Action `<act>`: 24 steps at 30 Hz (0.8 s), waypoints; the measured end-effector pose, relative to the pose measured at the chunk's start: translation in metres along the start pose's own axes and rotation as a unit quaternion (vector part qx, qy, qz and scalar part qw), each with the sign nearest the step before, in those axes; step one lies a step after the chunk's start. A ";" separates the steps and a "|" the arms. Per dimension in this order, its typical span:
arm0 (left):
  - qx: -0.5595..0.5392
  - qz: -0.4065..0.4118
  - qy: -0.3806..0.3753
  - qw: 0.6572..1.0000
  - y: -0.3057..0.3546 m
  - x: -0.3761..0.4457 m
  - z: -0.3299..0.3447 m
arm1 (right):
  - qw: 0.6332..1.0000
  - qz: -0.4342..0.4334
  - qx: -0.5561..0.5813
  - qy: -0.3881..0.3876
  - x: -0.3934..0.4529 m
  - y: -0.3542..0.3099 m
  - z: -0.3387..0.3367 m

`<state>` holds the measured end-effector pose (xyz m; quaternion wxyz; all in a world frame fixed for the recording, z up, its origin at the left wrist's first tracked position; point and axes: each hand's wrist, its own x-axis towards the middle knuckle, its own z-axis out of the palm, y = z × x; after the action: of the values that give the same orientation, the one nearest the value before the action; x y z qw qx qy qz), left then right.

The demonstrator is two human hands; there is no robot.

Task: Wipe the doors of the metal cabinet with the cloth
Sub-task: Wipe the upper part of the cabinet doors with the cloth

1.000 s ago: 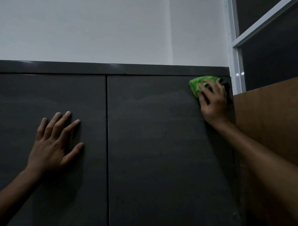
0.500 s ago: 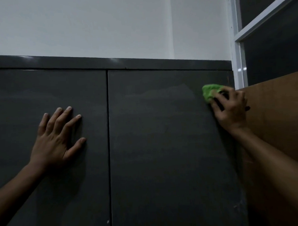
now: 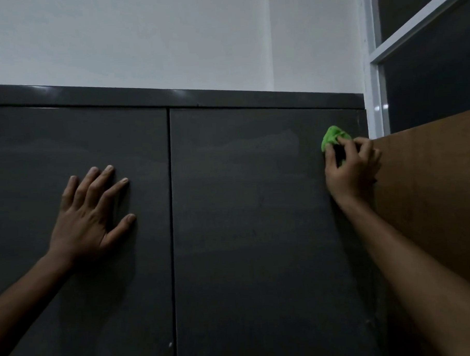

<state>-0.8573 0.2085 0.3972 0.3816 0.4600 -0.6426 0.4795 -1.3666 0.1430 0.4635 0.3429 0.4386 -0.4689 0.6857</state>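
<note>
A white wall (image 3: pixel 147 36) rises behind a dark metal cabinet (image 3: pixel 171 98) whose two doors fill most of the dim view. On the left door (image 3: pixel 39 164) the left hand (image 3: pixel 87 214) lies flat, fingers spread wide and holding nothing, its palm pressed to the metal a little left of the seam between the doors. The right door (image 3: pixel 243 204) shows faint, wavy smear lines across its upper part, though in this low light they are hard to read as damp or dust. Near that door's upper right edge the right hand (image 3: pixel 349 170) is closed around a bunched green cloth (image 3: pixel 333 137), which pokes out above the fingers and rests against the door face. Just beside the hand stands a brown board (image 3: pixel 431 196), and above it a white window frame (image 3: pixel 375 64) with dark panes.
</note>
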 end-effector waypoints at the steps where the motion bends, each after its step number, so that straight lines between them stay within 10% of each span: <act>1: 0.002 0.000 0.002 1.000 0.000 0.000 0.000 | 0.999 0.035 0.002 0.011 0.004 -0.015 0.004; 8: 0.003 0.003 0.005 1.000 -0.002 0.000 0.002 | 0.956 -0.284 -0.030 -0.065 -0.024 -0.013 -0.006; 14: -0.001 0.002 -0.002 1.000 -0.002 0.000 0.002 | 0.999 0.033 0.000 0.003 0.019 -0.060 0.007; 20: -0.015 0.004 -0.009 1.000 -0.001 0.000 0.000 | 0.913 -0.401 0.009 -0.068 -0.027 -0.046 0.002; 24: -0.014 0.001 -0.011 1.000 0.001 -0.001 -0.001 | 0.991 -0.126 0.031 -0.021 0.021 -0.046 0.008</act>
<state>-0.8578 0.2099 0.3965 0.3803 0.4593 -0.6537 0.4660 -1.3316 0.1520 0.5005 0.4033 0.5186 -0.3954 0.6420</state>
